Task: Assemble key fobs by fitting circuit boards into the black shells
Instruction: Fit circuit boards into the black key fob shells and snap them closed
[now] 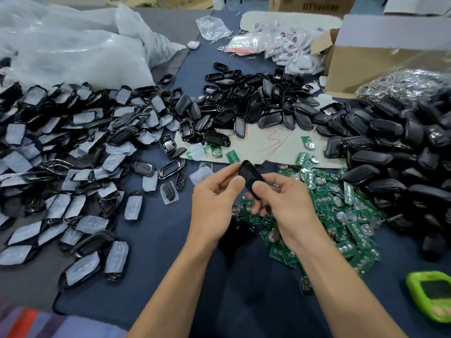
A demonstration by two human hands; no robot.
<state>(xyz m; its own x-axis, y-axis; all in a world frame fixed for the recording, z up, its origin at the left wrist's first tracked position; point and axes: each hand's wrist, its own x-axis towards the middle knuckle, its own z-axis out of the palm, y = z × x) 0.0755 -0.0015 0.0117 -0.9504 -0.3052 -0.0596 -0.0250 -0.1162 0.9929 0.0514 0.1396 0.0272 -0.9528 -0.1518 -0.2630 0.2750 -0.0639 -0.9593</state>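
Shell [249, 171] lower end behind fingers [260, 187], green gadget [430, 297] edge-cropped

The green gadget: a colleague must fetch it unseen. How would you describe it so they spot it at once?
Find the heap of green circuit boards on the dark blue mat. Past the heap's near end, toward the mat's near right corner, the green gadget lies alone. Its lime casing with a dark window sets it apart from the darker boards and black shells.
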